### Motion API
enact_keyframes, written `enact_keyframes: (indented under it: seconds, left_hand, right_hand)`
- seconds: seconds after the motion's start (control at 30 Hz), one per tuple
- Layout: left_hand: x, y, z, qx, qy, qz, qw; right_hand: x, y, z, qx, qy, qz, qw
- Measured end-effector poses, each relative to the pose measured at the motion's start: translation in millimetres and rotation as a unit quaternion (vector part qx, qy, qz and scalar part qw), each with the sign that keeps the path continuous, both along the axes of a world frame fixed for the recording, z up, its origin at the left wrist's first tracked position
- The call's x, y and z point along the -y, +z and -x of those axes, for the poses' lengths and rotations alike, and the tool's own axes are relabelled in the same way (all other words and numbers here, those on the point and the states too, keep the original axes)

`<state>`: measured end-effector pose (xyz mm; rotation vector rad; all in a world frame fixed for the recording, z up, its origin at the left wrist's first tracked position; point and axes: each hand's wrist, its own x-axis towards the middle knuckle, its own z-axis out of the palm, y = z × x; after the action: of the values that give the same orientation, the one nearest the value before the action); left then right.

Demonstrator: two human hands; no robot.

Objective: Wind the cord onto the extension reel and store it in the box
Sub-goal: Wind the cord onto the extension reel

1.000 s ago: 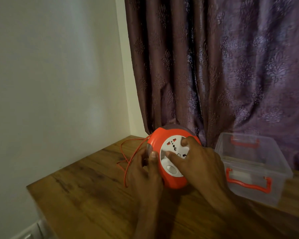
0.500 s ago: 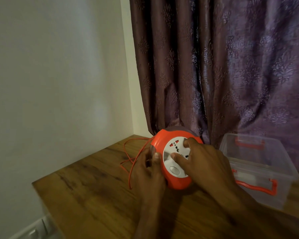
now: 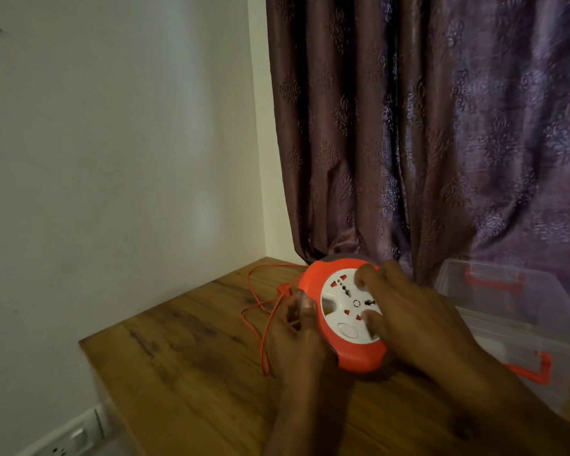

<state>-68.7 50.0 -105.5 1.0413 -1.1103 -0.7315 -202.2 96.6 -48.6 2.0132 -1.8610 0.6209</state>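
An orange extension reel with a white socket face stands tilted on the wooden table. My left hand grips the reel's left rim, thumb on the edge. My right hand lies on the socket face with its fingers curled on the white disc. A thin orange cord lies in loose loops on the table left of the reel. The clear plastic box with orange latches stands open to the right, by my right wrist.
A purple patterned curtain hangs right behind the reel and box. A white wall borders the table on the left, with a wall socket low down. The table's left edge runs close to the cord.
The white socket face has turned under my right fingers. The loose cord loops have shifted a little. My left hand stays on the rim.
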Motion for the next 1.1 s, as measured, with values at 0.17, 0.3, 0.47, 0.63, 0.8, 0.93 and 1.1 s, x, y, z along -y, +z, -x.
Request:
enact_keyframes:
  seconds: [0.17,0.3,0.47,0.63,0.8,0.93,1.1]
  left_hand:
    - [6,-1,-8,-0.026,0.014,-0.016,0.999]
    - [3,0,-9,-0.042,0.008,-0.008,0.999]
    - [1,2,-6,-0.034,0.01,0.023,0.999]
    - [3,1,-7,-0.028,0.021,0.046,0.998]
    - [0,3,-5,-0.023,0.028,0.056,0.998]
    - [0,3,-3,0.001,0.037,0.063,0.997]
    - [0,2,-4,0.011,0.025,0.07,0.997]
  right_hand:
    - [0,-8,-4,-0.028,0.11,-0.076,0.991]
    - [5,-10,-3,-0.063,0.106,-0.078,0.989]
    - [6,-10,0,-0.058,0.11,-0.073,0.99]
    - [7,-12,-1,-0.076,0.093,-0.027,0.992]
    - [11,-16,0,-0.063,0.078,0.026,0.995]
    - [14,-19,1,-0.045,0.069,0.038,0.996]
    - [12,-20,-1,-0.02,0.05,0.063,0.997]
